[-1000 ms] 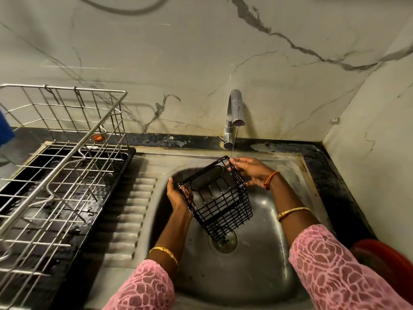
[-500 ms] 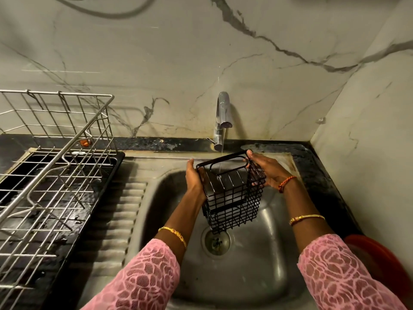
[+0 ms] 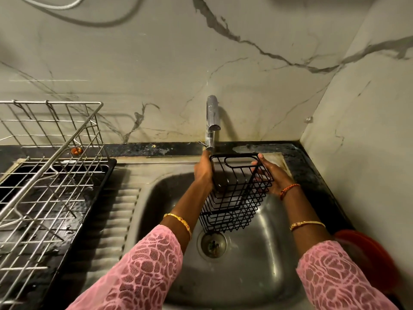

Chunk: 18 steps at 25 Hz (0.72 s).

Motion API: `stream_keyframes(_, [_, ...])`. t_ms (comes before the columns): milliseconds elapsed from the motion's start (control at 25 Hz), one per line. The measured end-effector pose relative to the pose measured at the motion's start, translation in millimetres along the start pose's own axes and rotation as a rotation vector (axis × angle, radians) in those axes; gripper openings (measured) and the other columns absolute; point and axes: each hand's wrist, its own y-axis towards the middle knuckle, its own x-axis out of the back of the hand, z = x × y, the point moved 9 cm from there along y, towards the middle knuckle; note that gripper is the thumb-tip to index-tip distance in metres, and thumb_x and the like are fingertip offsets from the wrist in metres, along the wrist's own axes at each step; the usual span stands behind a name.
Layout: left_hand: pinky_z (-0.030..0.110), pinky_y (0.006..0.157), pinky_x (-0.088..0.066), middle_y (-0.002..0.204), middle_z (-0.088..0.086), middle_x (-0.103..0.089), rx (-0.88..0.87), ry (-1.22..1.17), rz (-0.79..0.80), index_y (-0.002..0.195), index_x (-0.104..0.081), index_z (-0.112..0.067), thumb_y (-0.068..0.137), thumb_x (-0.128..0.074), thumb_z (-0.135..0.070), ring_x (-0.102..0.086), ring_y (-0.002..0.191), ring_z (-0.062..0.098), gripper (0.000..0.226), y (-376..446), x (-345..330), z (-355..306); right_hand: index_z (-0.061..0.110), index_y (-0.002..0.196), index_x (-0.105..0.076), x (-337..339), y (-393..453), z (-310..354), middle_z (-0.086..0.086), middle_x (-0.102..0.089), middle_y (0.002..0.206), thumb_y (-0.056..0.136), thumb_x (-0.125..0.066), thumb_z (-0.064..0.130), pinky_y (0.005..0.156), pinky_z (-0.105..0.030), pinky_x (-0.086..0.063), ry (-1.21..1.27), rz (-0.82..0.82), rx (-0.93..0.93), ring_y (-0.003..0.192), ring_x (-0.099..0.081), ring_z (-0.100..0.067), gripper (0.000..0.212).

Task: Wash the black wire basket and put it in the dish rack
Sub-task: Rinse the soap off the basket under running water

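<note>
The fingers [image 3: 261, 163] of the right hand [image 3: 273, 177] were spread along the right side wall of the black wire basket [image 3: 234, 198], with the thumb hooked over its top rim. The left hand [image 3: 203, 171] clasped the basket's left rim; its fingers lay behind the wire and could not be seen clearly. The basket was held tilted above the stainless steel sink bowl [image 3: 268, 253], its open top turned toward the grey spout tap [image 3: 212, 117] and directly below the outlet. The round drain [image 3: 211, 243] lay just below the basket's lower corner. Both forearms wore gold bangles and pink lace sleeves. The steel wire dish rack [image 3: 51, 175] stood on a black tray [image 3: 98, 189] on the desk, well apart to the left.
</note>
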Motion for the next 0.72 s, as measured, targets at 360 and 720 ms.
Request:
stream_keyframes(360, [0.018, 0.037, -0.039, 0.045, -0.002, -0.053, -0.279, 0.404, 0.083, 0.075, -0.058, -0.012, 0.092, -0.050, -0.049, -0.047, 0.036, 0.007, 0.041, -30.0, 19.8, -36.6, 0.016, 0.101, -0.065, -54.6, 11.5, 5.2, -0.005, -0.070, 0.089, 0.071, -0.067, 0.058, 0.079, -0.043, -0.051, -0.083, 0.233, -0.133, 0.082, -0.063, -0.022, 0.051])
stream_keyframes(720, [0.015, 0.030, -0.031, 0.031, -0.001, -0.045, -0.322, 0.302, -0.068, 0.055, -0.045, -0.011, 0.095, -0.047, -0.044, -0.037, 0.024, 0.008, 0.053, -55.4, 87.2, -42.6, 0.006, 0.119, -0.061, -172.3, 9.8, 119.6, -0.011, -0.060, 0.123, 0.086, -0.052, -0.003, 0.101, -0.025, -0.039, -0.813, 0.151, 0.647, 0.116, -0.054, -0.023, 0.035])
